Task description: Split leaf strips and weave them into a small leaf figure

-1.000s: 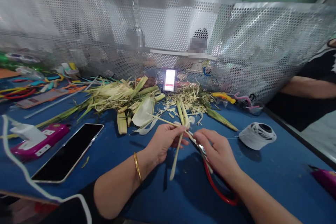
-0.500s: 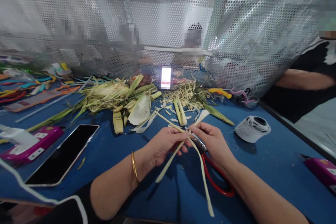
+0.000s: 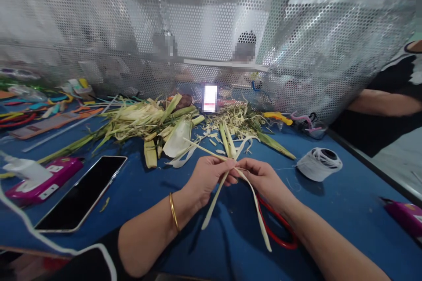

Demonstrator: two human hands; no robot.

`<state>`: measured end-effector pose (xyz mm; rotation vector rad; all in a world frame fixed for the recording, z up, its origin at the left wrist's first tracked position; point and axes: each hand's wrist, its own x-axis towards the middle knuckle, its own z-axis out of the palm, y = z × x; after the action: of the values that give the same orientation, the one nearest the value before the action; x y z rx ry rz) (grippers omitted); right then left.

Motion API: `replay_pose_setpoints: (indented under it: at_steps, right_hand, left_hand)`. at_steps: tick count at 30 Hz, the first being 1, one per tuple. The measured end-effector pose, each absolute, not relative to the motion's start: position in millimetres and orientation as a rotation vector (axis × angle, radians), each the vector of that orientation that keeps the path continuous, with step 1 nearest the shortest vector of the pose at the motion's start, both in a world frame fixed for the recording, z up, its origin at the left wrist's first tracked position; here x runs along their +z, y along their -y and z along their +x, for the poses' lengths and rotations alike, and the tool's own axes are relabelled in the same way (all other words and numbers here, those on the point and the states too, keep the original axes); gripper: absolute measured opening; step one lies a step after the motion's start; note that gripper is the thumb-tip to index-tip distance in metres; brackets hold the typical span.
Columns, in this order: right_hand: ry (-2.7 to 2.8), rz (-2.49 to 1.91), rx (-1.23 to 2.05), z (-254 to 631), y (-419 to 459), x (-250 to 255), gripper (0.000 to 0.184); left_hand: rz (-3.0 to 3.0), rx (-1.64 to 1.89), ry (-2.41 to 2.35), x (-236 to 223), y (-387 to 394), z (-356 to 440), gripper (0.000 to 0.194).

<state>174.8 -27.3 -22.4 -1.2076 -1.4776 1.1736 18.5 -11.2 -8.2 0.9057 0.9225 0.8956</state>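
Observation:
My left hand [image 3: 206, 178] pinches pale corn husk strips [image 3: 212, 206] where they cross, with loose ends reaching up-left and down toward me. My right hand [image 3: 265, 180] meets it fingertip to fingertip and is closed on the strips at the same crossing. One longer strip [image 3: 262, 224] hangs from there toward the table's front. Beneath the right hand and wrist show the red handles of scissors [image 3: 281, 243]; their blades are hidden by the hand. Just beyond my fingers lies a folded green-white husk piece [image 3: 227, 138].
Husks [image 3: 135, 118] and shreds [image 3: 244, 120] are heaped behind the hands. A white thread spool [image 3: 318, 167] stands right. On the left lie a phone [image 3: 84, 193] and a purple power strip [image 3: 49, 180] with a cable. A perforated metal screen [image 3: 211, 26] closes the back; another person [image 3: 379, 105] is at right.
My right hand has shifted from over the scissors' pivot to the strips' crossing. The long strip swung out below it, and a pale end that stood up by the right fingers has dropped lower.

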Motion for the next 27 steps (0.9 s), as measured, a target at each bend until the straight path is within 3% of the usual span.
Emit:
replay_pose_setpoints:
  at_steps: [5,14,21,23,27]
  right_hand:
    - [1.504,-1.319,0.76,181.7,24.1,-23.1,0.029]
    - [1.713,-1.411,0.754,173.8,33.2,-27.7,0.026]
    - [1.73,-1.274,0.209,182.9,34.7,-14.3,0.022]
    - [1.779,-1.23,0.232,181.6,33.9,-14.1,0.019]
    - [1.836,-1.215,0.641,174.9,32.8,-19.5,0.018]
  left_hand:
    - [0.988,0.927,-0.998,-6.7,13.5,20.9,0.017]
    - [1.031,0.938,-1.136,-7.5,10.5,22.7,0.013]
    - [1.215,0.694,-1.037,-5.9,14.0,20.3,0.029]
    - [1.375,0.532,-0.984,-7.3,19.5,21.5,0.034]
    - [1.575,0.267,-0.95,-11.9,29.0,26.7,0.032]
